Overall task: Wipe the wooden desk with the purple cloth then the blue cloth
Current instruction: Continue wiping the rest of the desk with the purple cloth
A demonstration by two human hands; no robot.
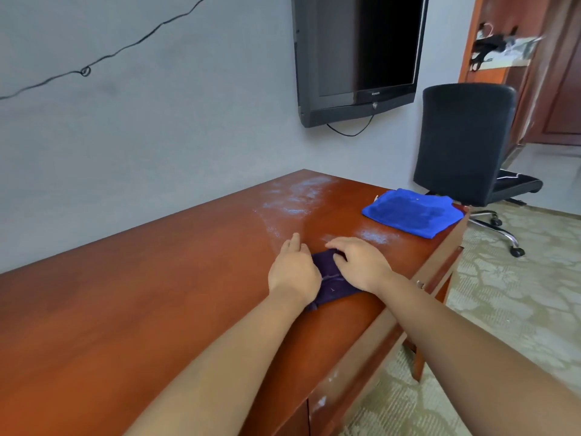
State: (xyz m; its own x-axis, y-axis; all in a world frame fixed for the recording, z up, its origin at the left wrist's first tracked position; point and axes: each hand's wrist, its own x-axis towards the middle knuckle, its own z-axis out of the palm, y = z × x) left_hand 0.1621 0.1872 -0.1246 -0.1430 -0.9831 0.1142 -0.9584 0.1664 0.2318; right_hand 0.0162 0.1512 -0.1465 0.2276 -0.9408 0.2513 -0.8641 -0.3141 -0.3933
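We see 2 bare arms reaching over a wooden desk (125,309). Both hands rest on a dark purple cloth (330,278) lying near the desk's right edge. Our left hand (294,272) lies flat on the cloth's left side, fingers straight and pointing toward the far end. Our right hand (361,265) covers the cloth's right side, its fingertips curled onto the cloth's far edge. White powdery streaks (292,199) mark the desk beyond the hands. A folded blue cloth (412,215) sits at the far right corner. A black office chair (465,143) stands beyond that corner.
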